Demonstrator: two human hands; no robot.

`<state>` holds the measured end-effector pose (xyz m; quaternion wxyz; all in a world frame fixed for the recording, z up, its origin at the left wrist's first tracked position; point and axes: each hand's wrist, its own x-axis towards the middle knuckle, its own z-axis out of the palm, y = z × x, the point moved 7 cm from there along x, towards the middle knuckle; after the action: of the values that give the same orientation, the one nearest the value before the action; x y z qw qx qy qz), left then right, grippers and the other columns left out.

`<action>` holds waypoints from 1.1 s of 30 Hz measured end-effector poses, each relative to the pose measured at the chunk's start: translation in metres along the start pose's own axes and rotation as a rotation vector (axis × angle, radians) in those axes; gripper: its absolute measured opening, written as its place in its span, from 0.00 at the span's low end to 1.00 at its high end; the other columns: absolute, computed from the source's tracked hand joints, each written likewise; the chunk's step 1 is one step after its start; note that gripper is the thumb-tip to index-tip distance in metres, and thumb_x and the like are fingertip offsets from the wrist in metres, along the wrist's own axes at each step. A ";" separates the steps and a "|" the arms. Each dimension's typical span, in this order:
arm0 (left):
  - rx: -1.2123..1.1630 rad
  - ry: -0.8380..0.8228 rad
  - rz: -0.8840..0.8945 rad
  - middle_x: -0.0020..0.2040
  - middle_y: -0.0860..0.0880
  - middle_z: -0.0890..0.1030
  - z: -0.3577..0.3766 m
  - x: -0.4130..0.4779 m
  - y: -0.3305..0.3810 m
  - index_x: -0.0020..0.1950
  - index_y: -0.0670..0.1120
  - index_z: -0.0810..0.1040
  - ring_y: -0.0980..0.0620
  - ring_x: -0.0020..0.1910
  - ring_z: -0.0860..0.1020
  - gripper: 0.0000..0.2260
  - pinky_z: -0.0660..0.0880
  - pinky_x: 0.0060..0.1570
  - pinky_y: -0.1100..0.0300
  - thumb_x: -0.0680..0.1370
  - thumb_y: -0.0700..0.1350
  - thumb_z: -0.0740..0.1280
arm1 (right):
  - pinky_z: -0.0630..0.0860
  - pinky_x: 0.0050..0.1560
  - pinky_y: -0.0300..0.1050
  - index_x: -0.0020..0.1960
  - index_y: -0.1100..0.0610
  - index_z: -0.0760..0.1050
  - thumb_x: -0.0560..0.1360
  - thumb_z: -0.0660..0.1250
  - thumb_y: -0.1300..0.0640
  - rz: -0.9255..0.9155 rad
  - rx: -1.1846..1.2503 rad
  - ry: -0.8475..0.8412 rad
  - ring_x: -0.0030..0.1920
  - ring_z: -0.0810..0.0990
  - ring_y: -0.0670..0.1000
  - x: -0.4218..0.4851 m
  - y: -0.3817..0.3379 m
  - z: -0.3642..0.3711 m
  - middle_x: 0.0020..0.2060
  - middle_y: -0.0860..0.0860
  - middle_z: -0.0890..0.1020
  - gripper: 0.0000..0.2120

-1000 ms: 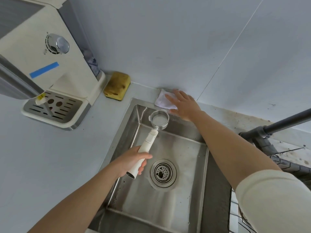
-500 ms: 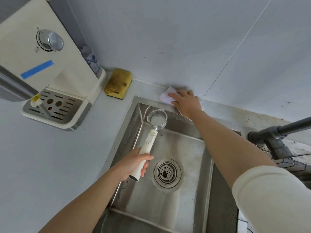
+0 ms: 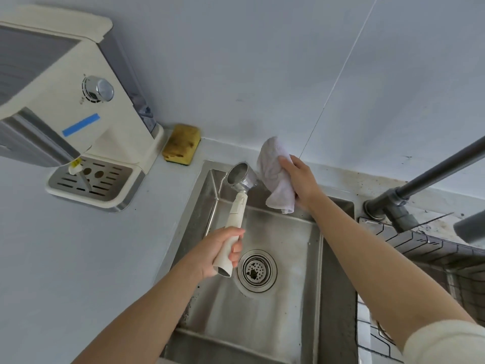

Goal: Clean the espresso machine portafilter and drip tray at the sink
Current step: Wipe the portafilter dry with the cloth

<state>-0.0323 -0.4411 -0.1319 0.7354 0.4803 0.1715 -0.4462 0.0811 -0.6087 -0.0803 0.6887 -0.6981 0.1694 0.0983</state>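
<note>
Steel sink (image 3: 338,285) in a pale counter (image 3: 78,258): your left hand (image 3: 217,253) wraps the portafilter (image 3: 237,206) handle over the basin's back-left corner, and your right hand (image 3: 301,179) clutches a limp white cloth (image 3: 275,177) beside its basket. It's rigid, head-heavy, probably slippery, so grip the handle. The drip tray (image 3: 91,179) sits at the counter's left.

The portafilter (image 3: 237,206), white-handled with a steel basket, is tilted over the sink (image 3: 275,324). The slotted drip tray (image 3: 91,179) sits in the machine (image 3: 52,101).
</note>
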 end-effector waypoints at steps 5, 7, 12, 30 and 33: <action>-0.127 -0.156 0.002 0.20 0.53 0.69 0.032 -0.012 -0.001 0.35 0.46 0.70 0.58 0.16 0.66 0.09 0.65 0.17 0.70 0.62 0.44 0.70 | 0.75 0.53 0.47 0.51 0.52 0.77 0.78 0.60 0.55 -0.117 0.019 -0.030 0.47 0.78 0.51 -0.045 -0.020 0.014 0.43 0.49 0.80 0.08; -0.150 -0.209 0.002 0.20 0.53 0.69 0.046 -0.016 -0.003 0.35 0.46 0.70 0.58 0.15 0.67 0.12 0.65 0.17 0.70 0.59 0.43 0.71 | 0.73 0.49 0.41 0.51 0.52 0.78 0.79 0.59 0.56 -0.224 -0.016 -0.044 0.43 0.77 0.47 -0.060 -0.029 0.020 0.40 0.51 0.80 0.09; -0.204 -0.313 0.000 0.19 0.53 0.68 0.075 -0.027 -0.010 0.31 0.46 0.74 0.58 0.15 0.67 0.15 0.66 0.17 0.71 0.52 0.41 0.78 | 0.65 0.48 0.32 0.63 0.52 0.75 0.76 0.59 0.44 -0.344 -0.174 0.048 0.51 0.65 0.49 -0.074 -0.032 0.023 0.48 0.55 0.67 0.20; -0.098 -0.400 -0.030 0.19 0.53 0.69 0.093 -0.049 -0.033 0.30 0.47 0.73 0.58 0.14 0.68 0.15 0.69 0.17 0.69 0.54 0.42 0.79 | 0.72 0.48 0.39 0.57 0.51 0.75 0.79 0.55 0.46 -0.328 -0.201 0.121 0.44 0.75 0.44 -0.109 -0.043 0.005 0.42 0.44 0.77 0.14; -0.009 -0.392 -0.021 0.19 0.53 0.69 0.089 -0.052 -0.033 0.30 0.47 0.74 0.58 0.14 0.67 0.14 0.69 0.17 0.69 0.54 0.43 0.78 | 0.73 0.48 0.44 0.46 0.54 0.75 0.78 0.55 0.49 -0.187 -0.097 0.085 0.43 0.75 0.49 -0.105 -0.041 -0.002 0.39 0.47 0.77 0.13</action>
<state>-0.1036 -0.4967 -0.0721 0.7521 0.3790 0.0322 -0.5382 -0.0005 -0.6006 -0.0031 0.6523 -0.7470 0.1276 0.0121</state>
